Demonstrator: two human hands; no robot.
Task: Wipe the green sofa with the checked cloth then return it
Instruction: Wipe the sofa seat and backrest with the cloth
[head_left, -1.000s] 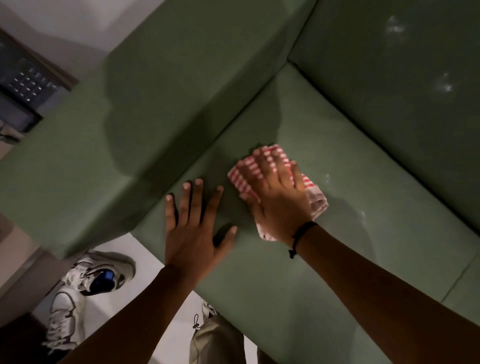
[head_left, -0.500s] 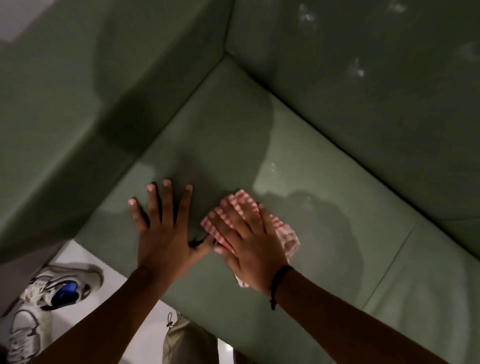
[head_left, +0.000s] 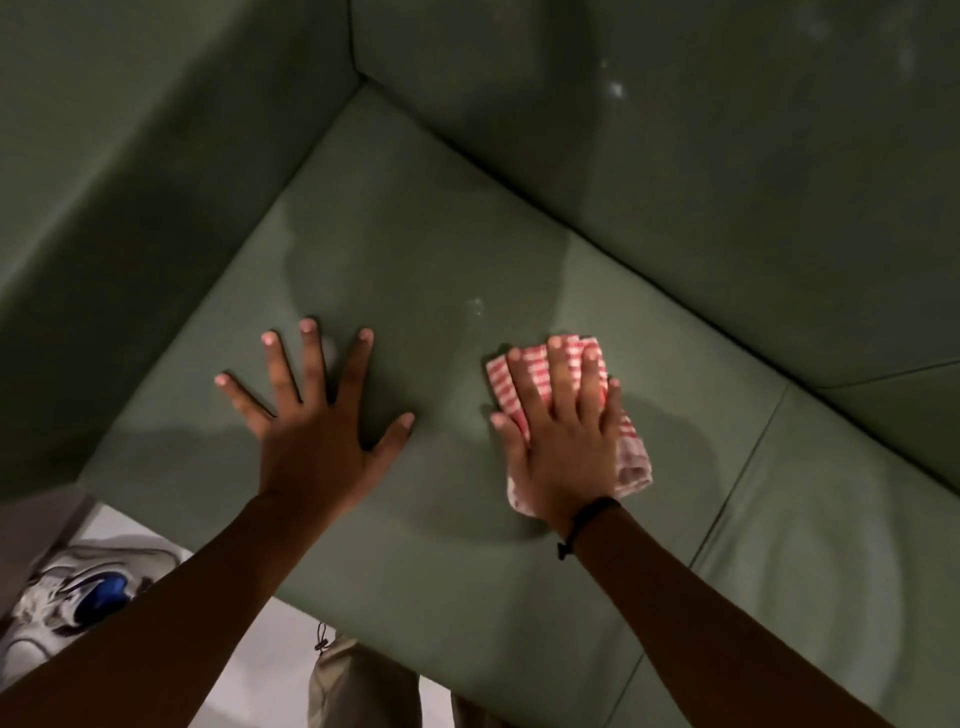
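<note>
The green sofa (head_left: 415, 249) fills most of the head view, its seat cushion below me, the armrest on the left and the backrest at the top right. My right hand (head_left: 563, 441) lies flat on the folded red-and-white checked cloth (head_left: 631, 457) and presses it onto the seat cushion. Most of the cloth is hidden under the palm; its edges stick out past the fingertips and on the right. My left hand (head_left: 317, 415) rests flat on the seat to the left of the cloth, fingers spread, holding nothing.
A seam (head_left: 737, 467) splits the seat cushion from a second cushion on the right. Pale smudges (head_left: 615, 88) mark the backrest. White and blue sneakers (head_left: 78, 603) lie on the light floor at the bottom left, by the sofa's front edge. Beige trousers (head_left: 363, 686) show below.
My right hand has slid the cloth to the right across the seat, away from my left hand. The gap between the two hands has widened. The view has shifted right along the sofa.
</note>
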